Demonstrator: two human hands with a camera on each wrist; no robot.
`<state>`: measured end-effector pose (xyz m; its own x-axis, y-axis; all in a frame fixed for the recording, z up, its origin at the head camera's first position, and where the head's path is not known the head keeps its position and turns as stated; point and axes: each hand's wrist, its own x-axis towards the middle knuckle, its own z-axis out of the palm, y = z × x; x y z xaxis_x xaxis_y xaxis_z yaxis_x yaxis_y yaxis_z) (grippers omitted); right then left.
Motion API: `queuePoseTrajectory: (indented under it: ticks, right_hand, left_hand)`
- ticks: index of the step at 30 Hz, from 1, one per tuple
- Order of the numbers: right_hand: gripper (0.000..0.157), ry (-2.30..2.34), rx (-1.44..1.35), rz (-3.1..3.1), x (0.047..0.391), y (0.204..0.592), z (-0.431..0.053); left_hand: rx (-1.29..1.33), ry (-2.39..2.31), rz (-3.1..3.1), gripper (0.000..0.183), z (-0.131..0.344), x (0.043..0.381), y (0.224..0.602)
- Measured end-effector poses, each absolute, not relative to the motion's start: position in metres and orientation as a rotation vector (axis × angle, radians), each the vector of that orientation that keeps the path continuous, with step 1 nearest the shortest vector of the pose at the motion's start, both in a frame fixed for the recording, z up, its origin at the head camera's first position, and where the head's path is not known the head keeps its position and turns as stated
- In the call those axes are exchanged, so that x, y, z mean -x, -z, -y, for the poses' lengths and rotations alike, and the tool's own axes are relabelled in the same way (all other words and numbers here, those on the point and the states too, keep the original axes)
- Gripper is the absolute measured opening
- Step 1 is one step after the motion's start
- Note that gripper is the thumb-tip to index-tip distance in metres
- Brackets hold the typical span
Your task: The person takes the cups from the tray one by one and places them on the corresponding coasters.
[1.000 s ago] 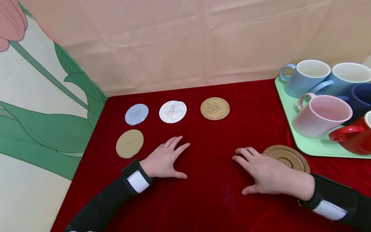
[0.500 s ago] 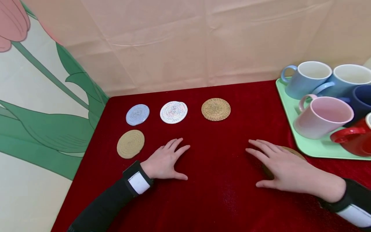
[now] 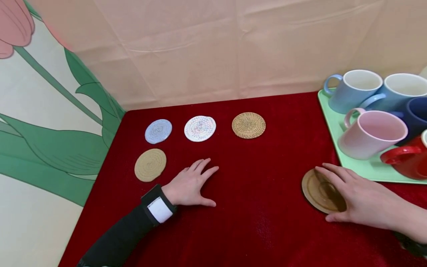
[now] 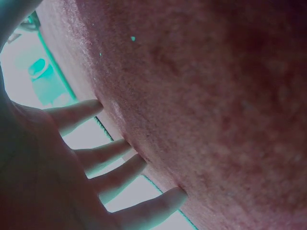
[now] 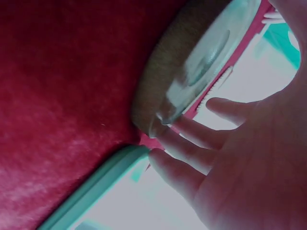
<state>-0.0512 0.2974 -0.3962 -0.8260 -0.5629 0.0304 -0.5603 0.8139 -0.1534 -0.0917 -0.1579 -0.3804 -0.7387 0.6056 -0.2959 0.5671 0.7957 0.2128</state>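
My right hand point(image 3: 370, 200) is over the right part of a brown round coaster point(image 3: 317, 191) with raised rings. Its fingertips lie near the far edge and its thumb near the close edge. In the right wrist view the fingers reach out relaxed beside the coaster point(image 5: 192, 62); firm contact cannot be made out. My left hand point(image 3: 188, 185) rests spread on the red cloth, holding nothing. Nearest to it is a beige woven coaster point(image 3: 150, 165). Behind lie a blue coaster point(image 3: 158, 131), a white patterned coaster point(image 3: 199, 128) and a tan woven coaster point(image 3: 248, 125).
A pale green tray point(image 3: 328, 111) at the right carries several mugs, among them a pink mug point(image 3: 373, 135) and a red mug point(image 3: 408, 157). The red cloth point(image 3: 247, 230) covers the table. A beige curtain point(image 3: 200, 55) hangs behind.
My right hand has moved right and back across the brown coaster, from left of it to its right side, uncovering its left part. The left hand stays in place.
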Motion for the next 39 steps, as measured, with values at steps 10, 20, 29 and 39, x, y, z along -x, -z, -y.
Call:
queuePoseTrajectory:
  ticks: [10,20,29,39]
  right_hand:
    - [0.114,0.251,0.986,-3.004,0.054,0.397,-0.294]
    - [0.108,0.276,1.023,-2.973,0.061,0.394,-0.281]
    - [0.106,0.298,1.131,-2.973,0.067,0.396,-0.271]
    - [0.103,0.342,1.228,-2.935,0.078,0.396,-0.251]
  left_hand:
    - [-0.885,-0.148,-2.627,0.1,0.159,0.091,0.382]
    - [-0.913,-0.137,-2.645,0.101,0.16,0.091,0.383]
    - [-0.913,-0.121,-2.643,0.101,0.161,0.09,0.383]
    - [-0.907,-0.136,-2.638,0.101,0.162,0.09,0.383]
